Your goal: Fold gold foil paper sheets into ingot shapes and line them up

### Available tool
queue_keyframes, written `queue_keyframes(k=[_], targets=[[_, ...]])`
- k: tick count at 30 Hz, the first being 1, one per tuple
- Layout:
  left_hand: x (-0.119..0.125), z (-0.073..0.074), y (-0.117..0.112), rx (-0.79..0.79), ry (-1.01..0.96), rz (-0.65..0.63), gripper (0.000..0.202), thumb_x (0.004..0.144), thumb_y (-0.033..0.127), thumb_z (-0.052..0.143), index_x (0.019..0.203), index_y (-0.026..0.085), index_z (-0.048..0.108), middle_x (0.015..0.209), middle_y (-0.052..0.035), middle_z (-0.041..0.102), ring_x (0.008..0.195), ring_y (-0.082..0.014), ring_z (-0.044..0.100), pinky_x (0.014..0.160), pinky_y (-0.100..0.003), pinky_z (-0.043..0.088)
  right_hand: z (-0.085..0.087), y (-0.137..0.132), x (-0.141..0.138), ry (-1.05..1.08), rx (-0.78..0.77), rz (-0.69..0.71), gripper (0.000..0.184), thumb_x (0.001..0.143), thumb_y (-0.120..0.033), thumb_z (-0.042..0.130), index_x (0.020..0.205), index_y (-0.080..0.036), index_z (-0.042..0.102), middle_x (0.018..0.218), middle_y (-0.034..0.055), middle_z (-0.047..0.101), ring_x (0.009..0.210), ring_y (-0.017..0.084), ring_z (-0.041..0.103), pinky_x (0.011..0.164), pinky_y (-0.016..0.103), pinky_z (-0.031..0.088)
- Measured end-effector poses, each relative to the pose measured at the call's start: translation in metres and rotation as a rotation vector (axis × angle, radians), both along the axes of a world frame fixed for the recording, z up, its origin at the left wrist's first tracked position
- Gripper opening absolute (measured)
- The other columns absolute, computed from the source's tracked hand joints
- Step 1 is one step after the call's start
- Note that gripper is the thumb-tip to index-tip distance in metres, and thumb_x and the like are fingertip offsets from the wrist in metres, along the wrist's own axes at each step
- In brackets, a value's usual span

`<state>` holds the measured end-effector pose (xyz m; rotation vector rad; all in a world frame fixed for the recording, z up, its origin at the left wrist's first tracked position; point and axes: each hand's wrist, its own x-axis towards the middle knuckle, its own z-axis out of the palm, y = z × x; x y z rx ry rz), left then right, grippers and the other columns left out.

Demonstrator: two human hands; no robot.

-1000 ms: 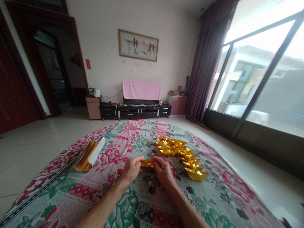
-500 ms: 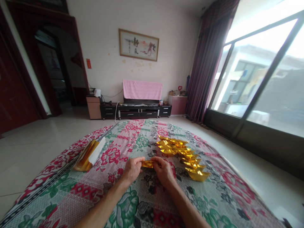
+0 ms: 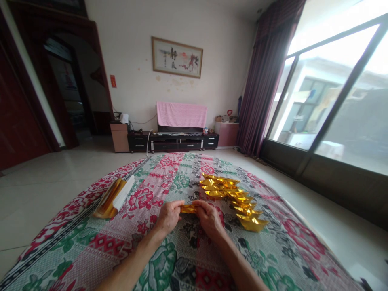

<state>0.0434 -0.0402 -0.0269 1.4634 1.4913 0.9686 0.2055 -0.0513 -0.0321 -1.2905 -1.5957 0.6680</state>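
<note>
A small piece of folded gold foil paper [image 3: 189,209] is stretched between my two hands, over the middle of the flowered cloth. My left hand [image 3: 169,215] pinches its left end between thumb and fingers. At the right end, my right hand [image 3: 208,215] grips it the same way. The fingers cover both ends of the paper. Just right of my hands, several folded gold paper ingots [image 3: 253,222] lie close together in a bent row. To the left rests a stack of gold paper sheets [image 3: 111,202] with a white wrapper along its right side.
The patterned cloth [image 3: 139,234] covers a round-edged surface. Beyond it, across the tiled floor [image 3: 133,159], stands a low black TV cabinet [image 3: 169,144] with a pink towel [image 3: 182,114] above it. Large windows and a purple curtain [image 3: 260,81] are on the right.
Almost nothing differs. My right hand has shifted very slightly on the gold paper, and both hands keep hold of its ends.
</note>
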Motion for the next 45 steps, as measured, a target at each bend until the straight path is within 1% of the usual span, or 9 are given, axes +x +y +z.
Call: queue_keyframes(k=[3, 9, 14, 21, 25, 29, 35, 40, 45], targets=[[0.002, 0.002, -0.002, 0.009, 0.008, 0.003, 0.041, 0.078, 0.014, 0.04, 0.113, 0.012, 0.061, 0.093, -0.0047, 0.071, 0.057, -0.0083, 0.061, 0.055, -0.017, 0.049, 0.001, -0.001, -0.001, -0.002, 0.011, -0.006, 0.032, 0.076, -0.03, 0.046, 0.093, -0.017, 0.069, 0.079, 0.0042, 0.07, 0.068, 0.017, 0.061, 0.062, 0.024, 0.046], [0.001, 0.003, -0.002, 0.065, 0.113, 0.02, 0.04, 0.079, 0.013, 0.039, 0.111, 0.014, 0.063, 0.081, -0.0025, 0.072, 0.054, -0.0083, 0.06, 0.053, -0.017, 0.047, 0.004, -0.003, -0.003, -0.01, 0.008, -0.039, 0.03, 0.076, -0.032, 0.048, 0.091, -0.02, 0.071, 0.08, 0.0037, 0.071, 0.071, 0.018, 0.063, 0.065, 0.026, 0.046], [-0.002, -0.001, 0.001, 0.085, 0.119, 0.019, 0.04, 0.077, 0.012, 0.04, 0.11, 0.014, 0.063, 0.091, -0.0043, 0.072, 0.06, -0.0095, 0.063, 0.058, -0.017, 0.049, 0.003, -0.004, -0.003, -0.018, 0.009, -0.008, 0.031, 0.076, -0.032, 0.049, 0.094, -0.019, 0.071, 0.082, 0.0039, 0.071, 0.072, 0.019, 0.063, 0.065, 0.026, 0.046], [-0.002, -0.001, 0.003, 0.046, 0.048, 0.016, 0.041, 0.075, 0.011, 0.041, 0.109, 0.014, 0.064, 0.103, -0.0053, 0.069, 0.062, -0.0095, 0.064, 0.056, -0.017, 0.051, 0.001, -0.002, -0.001, -0.003, -0.008, 0.008, 0.032, 0.076, -0.03, 0.048, 0.095, -0.019, 0.071, 0.081, 0.0038, 0.071, 0.071, 0.018, 0.062, 0.065, 0.026, 0.046], [-0.002, -0.002, 0.003, 0.046, 0.034, 0.021, 0.04, 0.076, 0.011, 0.042, 0.109, 0.013, 0.064, 0.102, -0.0058, 0.069, 0.062, -0.01, 0.064, 0.056, -0.018, 0.052, -0.003, 0.0, 0.0, 0.01, 0.001, 0.035, 0.033, 0.078, -0.029, 0.046, 0.097, -0.019, 0.07, 0.084, 0.0041, 0.07, 0.074, 0.018, 0.063, 0.065, 0.025, 0.046], [-0.002, 0.0, 0.003, 0.017, 0.015, 0.022, 0.04, 0.076, 0.009, 0.042, 0.108, 0.013, 0.064, 0.105, -0.0046, 0.069, 0.065, -0.0091, 0.064, 0.056, -0.016, 0.051, -0.005, 0.001, 0.0, 0.012, 0.001, 0.039, 0.034, 0.079, -0.03, 0.045, 0.098, -0.018, 0.069, 0.081, 0.0041, 0.07, 0.072, 0.018, 0.062, 0.062, 0.024, 0.046], [-0.003, -0.004, 0.005, 0.044, 0.034, 0.023, 0.041, 0.075, 0.008, 0.042, 0.108, 0.016, 0.065, 0.106, -0.004, 0.068, 0.068, -0.0097, 0.064, 0.056, -0.016, 0.051, -0.002, 0.0, 0.001, -0.006, -0.004, 0.051, 0.034, 0.08, -0.031, 0.044, 0.098, -0.018, 0.069, 0.081, 0.0038, 0.07, 0.073, 0.018, 0.062, 0.063, 0.024, 0.046], [-0.002, -0.009, 0.006, 0.068, 0.08, 0.01, 0.041, 0.076, 0.011, 0.041, 0.11, 0.015, 0.063, 0.096, -0.0039, 0.071, 0.065, -0.0104, 0.064, 0.056, -0.017, 0.05, 0.0, -0.002, 0.001, -0.011, 0.003, 0.061, 0.034, 0.08, -0.027, 0.042, 0.098, -0.019, 0.069, 0.085, 0.0039, 0.07, 0.076, 0.018, 0.062, 0.067, 0.025, 0.046], [-0.002, -0.011, 0.007, 0.084, 0.118, 0.001, 0.042, 0.077, 0.012, 0.04, 0.112, 0.014, 0.062, 0.087, -0.005, 0.072, 0.061, -0.011, 0.062, 0.058, -0.02, 0.05, -0.001, -0.002, 0.001, -0.022, 0.005, 0.059, 0.035, 0.08, -0.027, 0.041, 0.101, -0.019, 0.068, 0.083, 0.003, 0.07, 0.074, 0.017, 0.062, 0.065, 0.024, 0.045]])
